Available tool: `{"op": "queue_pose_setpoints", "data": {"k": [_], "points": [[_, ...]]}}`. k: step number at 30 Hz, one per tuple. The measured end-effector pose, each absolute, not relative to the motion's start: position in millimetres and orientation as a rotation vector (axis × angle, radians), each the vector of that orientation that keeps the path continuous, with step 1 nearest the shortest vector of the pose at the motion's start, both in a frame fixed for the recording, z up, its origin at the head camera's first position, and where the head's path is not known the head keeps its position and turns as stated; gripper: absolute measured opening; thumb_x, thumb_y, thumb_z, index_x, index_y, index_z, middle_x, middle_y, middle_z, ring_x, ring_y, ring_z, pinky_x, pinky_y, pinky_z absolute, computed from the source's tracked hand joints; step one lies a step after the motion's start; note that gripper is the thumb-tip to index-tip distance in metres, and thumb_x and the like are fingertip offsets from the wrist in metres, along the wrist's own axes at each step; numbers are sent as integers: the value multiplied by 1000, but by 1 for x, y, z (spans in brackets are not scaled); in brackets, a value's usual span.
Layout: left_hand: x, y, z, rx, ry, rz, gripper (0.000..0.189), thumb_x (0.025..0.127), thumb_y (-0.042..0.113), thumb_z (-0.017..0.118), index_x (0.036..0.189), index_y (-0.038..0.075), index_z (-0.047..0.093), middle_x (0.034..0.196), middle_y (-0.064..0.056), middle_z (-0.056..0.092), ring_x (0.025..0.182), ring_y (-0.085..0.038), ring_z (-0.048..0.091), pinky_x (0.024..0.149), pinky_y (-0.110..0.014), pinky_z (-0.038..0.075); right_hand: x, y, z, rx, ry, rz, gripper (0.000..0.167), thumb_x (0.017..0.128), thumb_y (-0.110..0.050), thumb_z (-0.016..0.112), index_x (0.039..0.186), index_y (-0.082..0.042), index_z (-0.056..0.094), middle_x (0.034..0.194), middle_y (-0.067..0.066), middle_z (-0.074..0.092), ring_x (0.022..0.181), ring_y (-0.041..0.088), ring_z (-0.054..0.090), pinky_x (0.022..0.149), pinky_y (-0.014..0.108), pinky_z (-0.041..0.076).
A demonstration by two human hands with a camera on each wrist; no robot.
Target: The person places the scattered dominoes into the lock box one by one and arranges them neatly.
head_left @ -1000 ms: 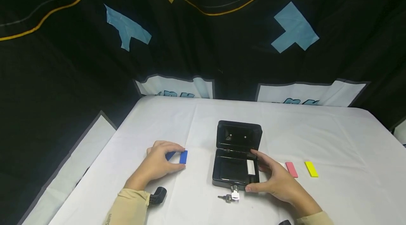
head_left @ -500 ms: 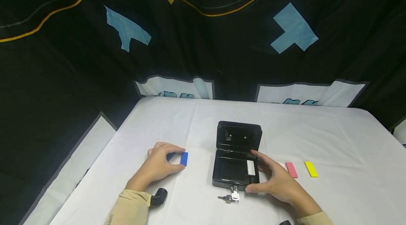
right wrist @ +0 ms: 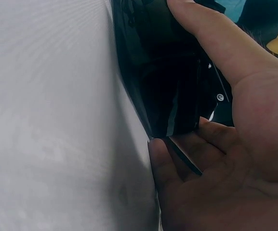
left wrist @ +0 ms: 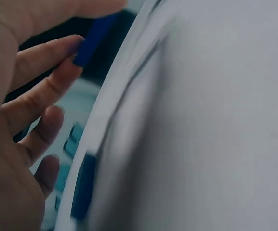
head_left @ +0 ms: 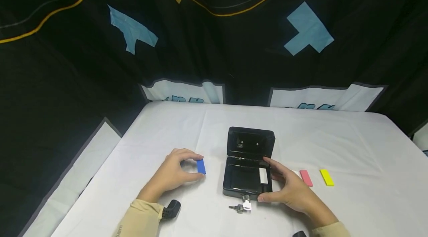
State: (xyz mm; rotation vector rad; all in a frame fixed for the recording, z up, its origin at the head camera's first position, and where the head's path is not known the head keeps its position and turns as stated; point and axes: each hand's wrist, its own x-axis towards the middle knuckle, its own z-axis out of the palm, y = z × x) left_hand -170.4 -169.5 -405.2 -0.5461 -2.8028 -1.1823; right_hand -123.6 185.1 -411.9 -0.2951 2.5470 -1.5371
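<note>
My left hand (head_left: 174, 174) pinches a blue block (head_left: 201, 166) between thumb and fingertips, held upright just left of the box. In the left wrist view, a second blue block (left wrist: 83, 185) lies on the white cloth below the hand; the hand hides it in the head view. A small black lockbox (head_left: 240, 179) stands with its lid (head_left: 250, 143) raised. Inside, along the right wall, lies a white block (head_left: 263, 176). My right hand (head_left: 291, 190) holds the box's right side, thumb at the front corner, fingers towards the hinge. Keys (head_left: 238, 208) hang from the front lock (head_left: 246, 203).
Right of my right hand lie a pink block (head_left: 305, 178) and a yellow block (head_left: 326, 177). Part of a white piece (head_left: 296, 172) shows beside the hand. A black patterned curtain (head_left: 214, 51) hangs behind the white-covered table (head_left: 187, 125).
My left hand has picked up one blue block and moved it slightly right, towards the box. The right hand and the lockbox have stayed put.
</note>
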Motion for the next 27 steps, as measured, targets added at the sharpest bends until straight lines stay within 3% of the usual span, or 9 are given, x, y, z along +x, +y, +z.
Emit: {"op": "queue_pose_setpoints", "data": {"k": [6,11,20,27], "points": [[-164,-129,-391,-777,-2668,-1283,48,73,27,91,118,17,76,112,18,64,109,-15,55,92,-45,50,-124,184,-410,-307,2553,-1539,108,62,-26,98,153,-13,42,153,17,43,126,39,55,108,57,37],[-159,-91,-383,-854,-2716,-1224,48,77,29,89,120,16,74,113,14,62,98,-16,57,82,-35,53,-124,184,-411,-275,2563,-1509,109,62,-30,98,153,-14,42,153,17,43,126,39,54,108,58,37],[-167,-46,-385,-982,-2882,-899,46,79,33,87,119,14,75,113,7,65,108,-11,60,97,-28,49,-125,188,-410,-303,2553,-1503,108,64,-28,97,155,-13,39,152,18,44,128,40,53,108,60,37],[-169,-29,-388,-951,-2932,-717,42,76,34,89,112,15,78,111,5,71,110,-14,62,99,-30,48,-124,187,-411,-304,2542,-1510,109,65,-28,97,155,-13,38,153,19,43,129,40,52,109,61,35]]}}
